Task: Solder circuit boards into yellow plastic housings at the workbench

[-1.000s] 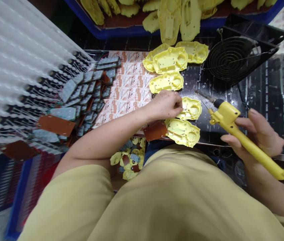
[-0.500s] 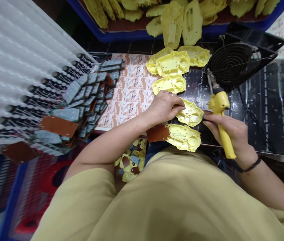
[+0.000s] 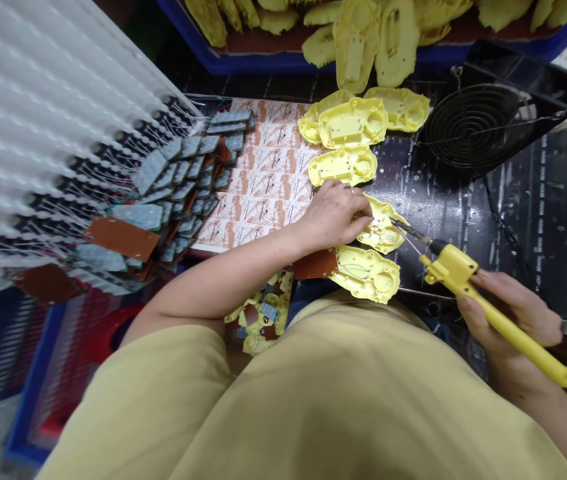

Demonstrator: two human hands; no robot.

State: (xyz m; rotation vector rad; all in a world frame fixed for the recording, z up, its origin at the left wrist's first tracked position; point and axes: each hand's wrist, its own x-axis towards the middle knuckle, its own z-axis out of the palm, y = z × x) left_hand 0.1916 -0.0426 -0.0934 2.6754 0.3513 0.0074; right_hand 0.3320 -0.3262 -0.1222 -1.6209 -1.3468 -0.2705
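My right hand grips a yellow soldering gun with a solder wire feed beside its tip. The tip reaches the right part of a yellow plastic shell. At that shell's left end lies my left hand, its fingers curled and pressed together; what they pinch is hidden. Nearer my body sits another yellow shell with a thin wire in it, and a brown circuit board at its left end. Just beyond my left hand is a further yellow shell.
A heap of circuit boards with wires lies left, beside a white ribbed panel. A black fan stands at the right rear. Behind is a blue crate of yellow shells. More shells lie before it.
My right hand has turned the soldering gun from upright to slanting, bringing its tip down onto the shell, and has shifted right along the handle. My left hand stays by the same shell.
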